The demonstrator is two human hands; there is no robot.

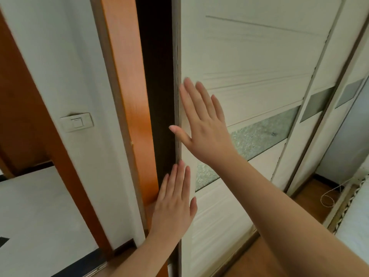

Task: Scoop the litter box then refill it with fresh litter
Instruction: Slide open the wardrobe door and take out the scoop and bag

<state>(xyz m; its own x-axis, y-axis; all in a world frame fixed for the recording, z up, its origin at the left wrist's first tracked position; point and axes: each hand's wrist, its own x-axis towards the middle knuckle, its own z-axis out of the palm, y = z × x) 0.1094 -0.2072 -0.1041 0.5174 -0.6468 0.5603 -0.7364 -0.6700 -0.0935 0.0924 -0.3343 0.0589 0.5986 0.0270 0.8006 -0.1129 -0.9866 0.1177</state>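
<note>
Fingers (pixel 196 100) of the right hand (pixel 203 124) lie straight and close together, flat against the cream-white sliding wardrobe door with grooved lines (pixel 249 62), near its left edge; the thumb (pixel 177 132) sticks out sideways and reaches that edge, where a dark gap (pixel 157 76) shows between the door and the orange-brown wooden frame post (pixel 127 80). Nothing is gripped; the palm only presses on the panel. Lower down, the left hand (pixel 173 204) is likewise spread flat with straight fingers, resting across the same left edge of the door, its fingertips pointing up toward the right hand's wrist, its little-finger side overlapping the wooden post and the gap. It holds nothing either.

A band of frosted, speckled glass (pixel 259 136) crosses the door slantwise behind the right forearm and reappears just right of the left hand. Further right stands a second cream sliding door with a grey glass band (pixel 317 104). On the white wall (pixel 60 66) to the left of the post sits a white rectangular light switch (pixel 76 122). Brown wooden floor (pixel 311 198) shows at the lower right, with a loop of thin pale cord (pixel 327 199) lying on it beside a white woven-edged object (pixel 351 200).

Neither the litter box nor any litter appears in this view, so its place cannot be told.
</note>
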